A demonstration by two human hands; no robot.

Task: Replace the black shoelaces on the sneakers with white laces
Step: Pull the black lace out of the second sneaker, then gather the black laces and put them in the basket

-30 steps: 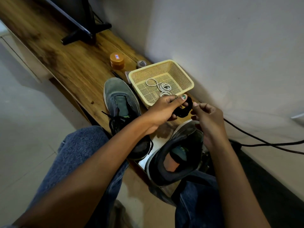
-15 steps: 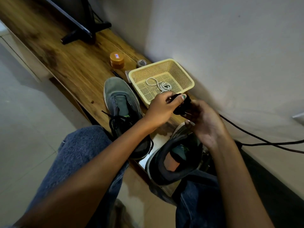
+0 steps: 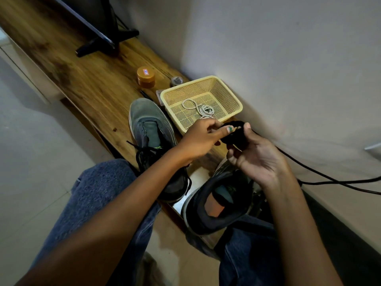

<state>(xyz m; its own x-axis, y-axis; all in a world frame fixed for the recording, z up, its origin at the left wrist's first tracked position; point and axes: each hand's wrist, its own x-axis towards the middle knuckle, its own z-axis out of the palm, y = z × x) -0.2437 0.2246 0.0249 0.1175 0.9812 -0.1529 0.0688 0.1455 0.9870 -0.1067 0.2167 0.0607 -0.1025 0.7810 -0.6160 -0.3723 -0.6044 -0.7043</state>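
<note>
Two grey sneakers sit on the wooden bench. The left sneaker (image 3: 152, 141) has loose black laces (image 3: 142, 155) hanging from it. The right sneaker (image 3: 216, 205) lies near my lap with its opening toward me and shows no lace. Between my hands is a bundled black lace (image 3: 235, 131), just in front of the basket. My left hand (image 3: 204, 139) pinches it from the left and my right hand (image 3: 257, 155) holds it from the right with curled fingers. A coiled white lace (image 3: 203, 110) lies inside the yellow mesh basket (image 3: 233, 96).
An orange-lidded jar (image 3: 146, 77), a small tape roll (image 3: 176, 81) and a thin black pen (image 3: 147, 96) sit behind the basket and shoe. A monitor stand (image 3: 103, 42) is farther back. Black cables (image 3: 309, 172) run along the wall on the right.
My right hand has turned palm-up and closed in under the black lace bundle. My left hand stays pinching it in nearly the same place.
</note>
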